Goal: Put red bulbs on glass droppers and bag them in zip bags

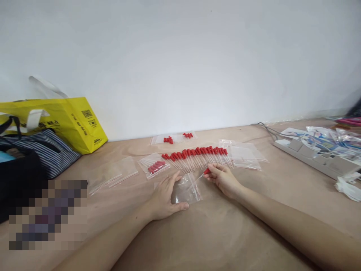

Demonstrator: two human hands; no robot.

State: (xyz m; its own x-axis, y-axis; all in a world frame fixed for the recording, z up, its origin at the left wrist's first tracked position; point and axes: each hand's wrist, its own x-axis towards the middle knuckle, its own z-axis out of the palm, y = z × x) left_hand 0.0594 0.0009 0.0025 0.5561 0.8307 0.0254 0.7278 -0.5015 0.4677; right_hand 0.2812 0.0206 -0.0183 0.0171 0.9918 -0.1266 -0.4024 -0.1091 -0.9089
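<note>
In my right hand [222, 180] is a thin dropper [207, 171], pinched by its red rubber bulb. The dropper's clear tube points left and down to the edge of a clear zip bag [186, 191] on the table. My left hand [165, 197] rests around the bag's left side with thumb and fingers spread. Just beyond both hands lies a row of droppers [194, 155], side by side, red bulbs away from me. Left of the row sits a filled zip bag [153, 165] with several red-bulbed droppers inside.
More flat clear bags [245, 156] lie right of the row, and others [113, 175] lie left. Farther back are bagged red-bulbed pieces [173, 139]. A white power strip [316, 156] stands at right. A yellow bag [81, 126] and a striped bag [56, 150] stand at left.
</note>
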